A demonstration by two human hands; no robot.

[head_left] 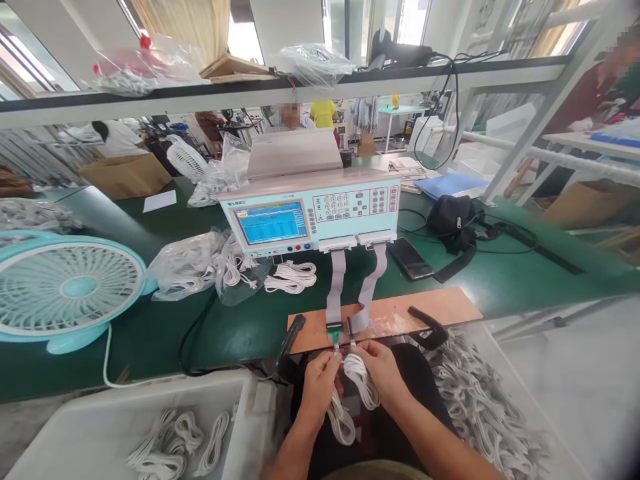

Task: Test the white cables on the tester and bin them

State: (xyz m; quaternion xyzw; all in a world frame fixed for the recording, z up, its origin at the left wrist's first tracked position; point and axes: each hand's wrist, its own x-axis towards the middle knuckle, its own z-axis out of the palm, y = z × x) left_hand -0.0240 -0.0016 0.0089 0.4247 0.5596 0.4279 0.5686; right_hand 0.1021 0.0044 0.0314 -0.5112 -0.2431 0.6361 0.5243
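Green tabletop (240, 320) ahead, with left fingers (331, 362) and right fingers (369, 349) at its six o'clock edge pinched closed around plugs (337, 349) of looped white cable (361, 383), best aligned straight with ribbon leads (335, 287).

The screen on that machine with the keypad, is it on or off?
On: the screen is lit bright blue, with rows of display visible across it.
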